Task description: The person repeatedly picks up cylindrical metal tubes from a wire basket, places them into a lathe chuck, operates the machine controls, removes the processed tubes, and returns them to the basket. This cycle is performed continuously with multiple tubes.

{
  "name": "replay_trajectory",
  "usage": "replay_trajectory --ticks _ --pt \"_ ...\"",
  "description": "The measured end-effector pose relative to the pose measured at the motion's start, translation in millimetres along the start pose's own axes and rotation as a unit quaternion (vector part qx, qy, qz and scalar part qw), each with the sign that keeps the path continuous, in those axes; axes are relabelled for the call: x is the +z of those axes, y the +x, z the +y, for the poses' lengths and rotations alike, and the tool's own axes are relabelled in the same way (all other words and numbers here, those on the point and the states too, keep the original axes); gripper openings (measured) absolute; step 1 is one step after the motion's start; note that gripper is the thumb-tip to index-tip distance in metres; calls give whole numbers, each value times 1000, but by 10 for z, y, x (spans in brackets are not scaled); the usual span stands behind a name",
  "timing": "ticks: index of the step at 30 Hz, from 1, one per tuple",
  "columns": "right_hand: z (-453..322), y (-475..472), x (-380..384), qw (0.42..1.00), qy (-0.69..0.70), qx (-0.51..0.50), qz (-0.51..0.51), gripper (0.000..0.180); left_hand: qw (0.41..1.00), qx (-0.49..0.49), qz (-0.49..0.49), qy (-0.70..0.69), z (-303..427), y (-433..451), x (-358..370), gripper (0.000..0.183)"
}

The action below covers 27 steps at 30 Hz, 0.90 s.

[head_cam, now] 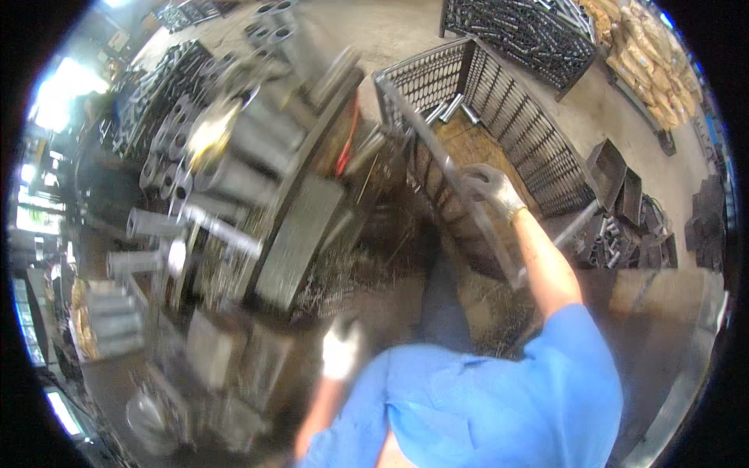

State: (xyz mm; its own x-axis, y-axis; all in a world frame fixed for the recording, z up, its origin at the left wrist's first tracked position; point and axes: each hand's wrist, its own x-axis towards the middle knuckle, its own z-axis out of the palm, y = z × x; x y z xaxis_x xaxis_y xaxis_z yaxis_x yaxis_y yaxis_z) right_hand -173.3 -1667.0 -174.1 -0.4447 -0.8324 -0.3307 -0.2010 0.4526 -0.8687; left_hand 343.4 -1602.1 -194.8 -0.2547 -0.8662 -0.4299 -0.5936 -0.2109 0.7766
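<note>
My right hand (pixel 490 186), in a light work glove, is at the near rim (pixel 437 143) of a perforated metal crate (pixel 529 140). Its fingers are curled and overlap the rim in view; I cannot tell if they grip it. Inside the crate, a few short shiny metal tubes (pixel 452 109) lie at the far end on a brown, worn bottom (pixel 468 137). My left hand (pixel 341 349), gloved too, hangs low in front of my body beside the machine. It is blurred, and its fingers are hard to make out.
Left of me stands a machine bench (pixel 301 240) with blurred thick metal cylinders (pixel 257 146) and a red cord (pixel 346 146). Beyond the crate are a bin packed with metal parts (pixel 515 44) and a pile of brown sacks (pixel 652 64). Dark metal boxes (pixel 614 178) sit at right.
</note>
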Motion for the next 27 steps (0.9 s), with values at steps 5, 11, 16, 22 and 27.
replay_trajectory --ticks 5,11,16,22,27 --pt "1073 2557 -346 996 15 49 -75 66 881 381 26 279 2456 2979 1440 53" --pt "2252 4790 63 994 -83 -13 -65 77 841 428 -18 330 3211 5557 2476 50" --pt "2824 6295 426 992 -31 -5 -121 79 813 416 -58 403 2926 5850 2480 48" --pt "3283 7326 1040 981 94 99 -139 64 819 353 -114 437 3061 5885 2462 45" --pt "3336 7279 1318 990 3 92 -105 70 825 377 -103 408 3097 5923 2475 42"
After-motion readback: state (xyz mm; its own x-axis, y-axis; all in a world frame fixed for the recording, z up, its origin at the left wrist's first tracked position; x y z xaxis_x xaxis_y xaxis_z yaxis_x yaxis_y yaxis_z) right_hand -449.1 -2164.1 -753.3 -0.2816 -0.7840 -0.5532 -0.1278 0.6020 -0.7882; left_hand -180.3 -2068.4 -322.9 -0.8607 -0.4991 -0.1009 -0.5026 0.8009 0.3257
